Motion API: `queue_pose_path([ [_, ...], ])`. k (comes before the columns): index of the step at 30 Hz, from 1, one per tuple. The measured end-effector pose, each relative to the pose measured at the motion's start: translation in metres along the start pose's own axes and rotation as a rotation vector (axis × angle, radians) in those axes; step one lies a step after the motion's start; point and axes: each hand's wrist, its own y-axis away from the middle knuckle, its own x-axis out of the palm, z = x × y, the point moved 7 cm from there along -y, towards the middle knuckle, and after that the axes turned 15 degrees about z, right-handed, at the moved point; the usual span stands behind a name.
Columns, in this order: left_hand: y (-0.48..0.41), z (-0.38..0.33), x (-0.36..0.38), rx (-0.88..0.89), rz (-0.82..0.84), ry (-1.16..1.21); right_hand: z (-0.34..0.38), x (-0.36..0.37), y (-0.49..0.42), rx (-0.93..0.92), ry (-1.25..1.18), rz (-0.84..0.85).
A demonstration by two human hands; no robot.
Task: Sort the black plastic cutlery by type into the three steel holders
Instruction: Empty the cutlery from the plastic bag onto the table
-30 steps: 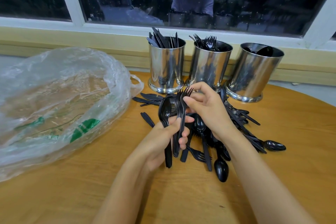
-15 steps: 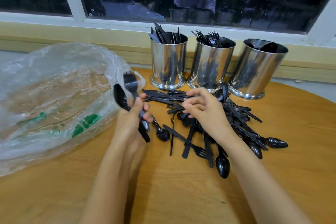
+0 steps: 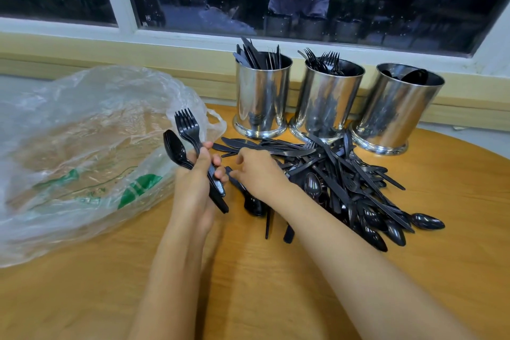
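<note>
A heap of black plastic cutlery (image 3: 339,179) lies on the wooden table in front of three steel holders. The left holder (image 3: 262,96) has knives, the middle holder (image 3: 325,102) forks, the right holder (image 3: 397,107) spoons. My left hand (image 3: 196,182) grips a bundle of forks (image 3: 189,127) and spoons (image 3: 175,149), heads pointing up. My right hand (image 3: 256,171) rests on the left edge of the heap, fingers pinching the handle of a spoon (image 3: 249,201) that lies on the table.
A crumpled clear plastic bag (image 3: 82,152) with green print covers the table's left side, close to my left hand. A window sill and dark window run behind the holders. The table's round edge curves off at the right.
My left hand drew away to the left with its forks and spoons and holds them upright. My right hand moved left over the heap onto a spoon handle.
</note>
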Motion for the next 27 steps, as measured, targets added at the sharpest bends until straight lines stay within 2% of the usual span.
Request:
queue_pose_path([
  [3, 0.000, 0.001, 0.000, -0.004, -0.004, -0.007, 0.006, 0.008, -0.018, 0.081, 0.056, 0.041],
  [7, -0.001, 0.002, 0.000, -0.004, -0.006, -0.031, 0.001, 0.014, -0.037, 0.154, -0.021, 0.117],
  [10, -0.001, 0.003, -0.001, -0.007, -0.011, -0.026, -0.004, 0.002, -0.042, 0.137, -0.132, 0.134],
  [16, 0.000, 0.007, 0.001, -0.045, -0.004, 0.004, -0.026, -0.077, 0.021, 0.002, -0.773, -0.170],
  [19, 0.001, 0.013, 0.005, -0.068, -0.012, -0.020, -0.048, -0.083, 0.066, -0.060, -1.050, -0.264],
  [27, 0.015, 0.036, 0.044, -0.196, 0.089, 0.008, -0.074, -0.023, 0.131, 0.048, -0.988, -0.205],
])
